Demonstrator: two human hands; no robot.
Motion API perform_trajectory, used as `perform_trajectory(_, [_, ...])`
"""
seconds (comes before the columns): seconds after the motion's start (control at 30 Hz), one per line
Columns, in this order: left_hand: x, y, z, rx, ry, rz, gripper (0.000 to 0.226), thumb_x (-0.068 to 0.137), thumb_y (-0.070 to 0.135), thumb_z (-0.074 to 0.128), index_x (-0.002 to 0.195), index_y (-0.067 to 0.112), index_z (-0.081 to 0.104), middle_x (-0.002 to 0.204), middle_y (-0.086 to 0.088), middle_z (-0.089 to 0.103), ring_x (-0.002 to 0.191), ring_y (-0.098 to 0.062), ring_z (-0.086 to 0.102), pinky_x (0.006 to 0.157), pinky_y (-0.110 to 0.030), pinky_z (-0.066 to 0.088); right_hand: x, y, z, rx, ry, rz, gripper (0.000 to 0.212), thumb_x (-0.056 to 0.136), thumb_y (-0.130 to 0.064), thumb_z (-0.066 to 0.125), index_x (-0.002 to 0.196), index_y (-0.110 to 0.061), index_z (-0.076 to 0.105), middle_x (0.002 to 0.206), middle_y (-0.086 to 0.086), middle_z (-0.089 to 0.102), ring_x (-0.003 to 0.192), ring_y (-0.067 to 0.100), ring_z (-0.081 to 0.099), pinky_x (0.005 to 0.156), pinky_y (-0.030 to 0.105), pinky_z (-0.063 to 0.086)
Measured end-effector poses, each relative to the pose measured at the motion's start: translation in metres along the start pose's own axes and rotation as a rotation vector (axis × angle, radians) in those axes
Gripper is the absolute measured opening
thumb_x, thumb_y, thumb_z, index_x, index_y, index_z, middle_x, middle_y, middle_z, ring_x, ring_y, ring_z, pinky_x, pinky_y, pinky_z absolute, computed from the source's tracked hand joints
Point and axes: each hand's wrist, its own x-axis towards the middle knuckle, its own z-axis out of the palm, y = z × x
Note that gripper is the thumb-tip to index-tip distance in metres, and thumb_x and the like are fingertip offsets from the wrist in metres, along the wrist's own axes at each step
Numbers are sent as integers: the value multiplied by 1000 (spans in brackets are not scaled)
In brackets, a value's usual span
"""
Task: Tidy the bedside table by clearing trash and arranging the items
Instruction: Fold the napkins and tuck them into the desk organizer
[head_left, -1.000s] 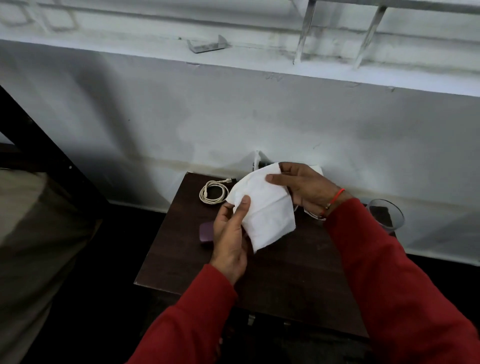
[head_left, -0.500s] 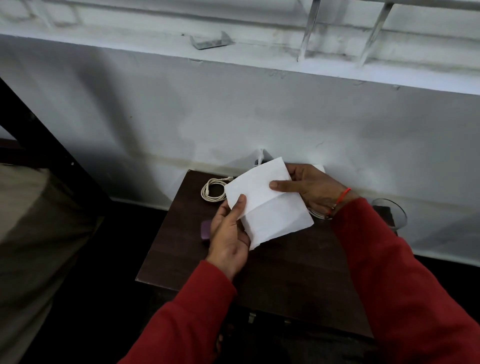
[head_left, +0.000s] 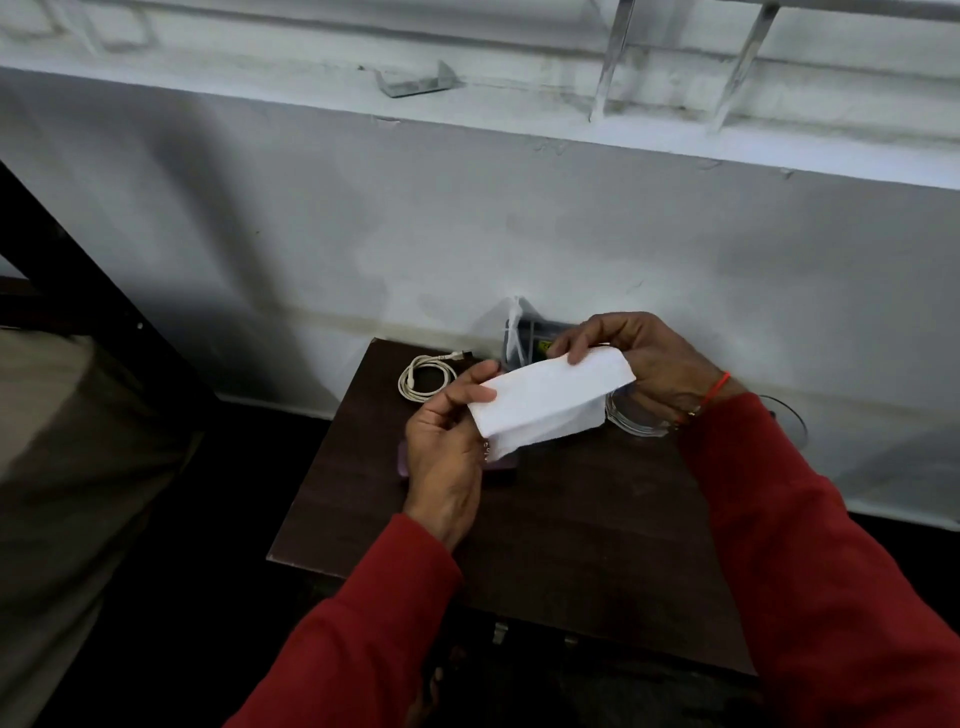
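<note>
A white tissue (head_left: 545, 400), folded into a long strip, hangs above the dark wooden bedside table (head_left: 571, 519). My left hand (head_left: 447, 441) pinches its left end between thumb and fingers. My right hand (head_left: 639, 364) holds the upper right edge. On the table lie a coiled white cable (head_left: 423, 382) at the back left, a purple flat object (head_left: 405, 465) mostly hidden under my left hand, a clear glass dish (head_left: 631, 418) under my right wrist, and a clear plastic bag with a dark item (head_left: 519, 332) against the wall.
A second glass bowl (head_left: 789, 421) sits at the table's right edge behind my right sleeve. The white wall with a ledge (head_left: 519, 119) rises right behind the table. A bed with beige bedding (head_left: 62, 467) and a dark frame stands to the left.
The tissue has been folded over from a broad sheet into a narrower horizontal strip. My right hand moved up and right along its top edge; my left hand kept its grip.
</note>
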Motion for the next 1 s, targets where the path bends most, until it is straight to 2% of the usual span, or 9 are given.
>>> perform_trajectory(0.1, [3,-1,-2,-97,26,-27,37,88,-12,61,82,21,76,112,1,77,96,-15,76,55,-27,59,0,-1,0,-56,-28,-51,54,70,35,45,60,-10,72,95,19,66,91,22,67,76,30,57])
perform_trajectory(0.27, [8,1,-7,-393,84,-255,34,97,13,52,131,12,56,123,-14,73,103,-27,74,65,-35,62,4,4,0,-192,-37,-63,38,73,31,54,72,-2,71,96,14,68,96,21,65,83,39,53])
perform_trajectory(0.33, [6,3,-4,-299,79,-254,39,95,25,63,132,14,56,127,-11,72,109,-28,71,61,-40,61,5,5,1,-233,-52,-45,36,74,30,55,79,-2,73,100,13,68,99,19,64,86,41,53])
perform_trajectory(0.4, [4,2,-1,-163,56,-192,43,91,16,68,131,19,55,129,-7,70,116,-28,68,68,-55,61,5,7,1,-236,-66,-31,34,77,28,54,83,1,74,104,13,68,102,21,64,86,42,53])
perform_trajectory(0.47, [1,2,0,-112,61,-151,50,90,-1,65,134,21,52,131,-7,69,122,-30,65,86,-76,48,2,9,1,-119,-74,-1,36,80,25,46,97,6,72,114,19,66,108,29,62,90,46,47])
perform_trajectory(0.6, [1,5,0,-111,65,-100,53,90,-9,61,133,20,53,132,-8,68,119,-29,67,91,-85,37,1,8,0,366,-133,86,60,84,-9,35,143,-2,43,146,31,44,128,40,47,107,52,35])
perform_trajectory(0.7, [0,5,0,-148,43,-62,52,90,-10,61,132,18,53,130,-9,70,113,-26,70,93,-83,38,6,18,8,365,-53,229,63,87,-45,62,143,-19,47,146,23,49,130,39,50,102,49,42])
perform_trajectory(0.87, [3,4,-2,-208,-5,-33,44,92,-9,58,124,21,56,129,-13,70,114,-26,70,93,-61,54,9,37,13,113,-56,330,40,85,-6,72,124,-3,63,119,12,72,108,24,70,77,31,60])
perform_trajectory(1.0, [6,1,-2,-203,27,-46,43,92,-9,58,125,18,57,123,-13,73,107,-21,73,74,-36,64,13,35,3,72,115,224,27,81,-6,74,108,-5,72,99,12,75,86,24,72,63,31,61])
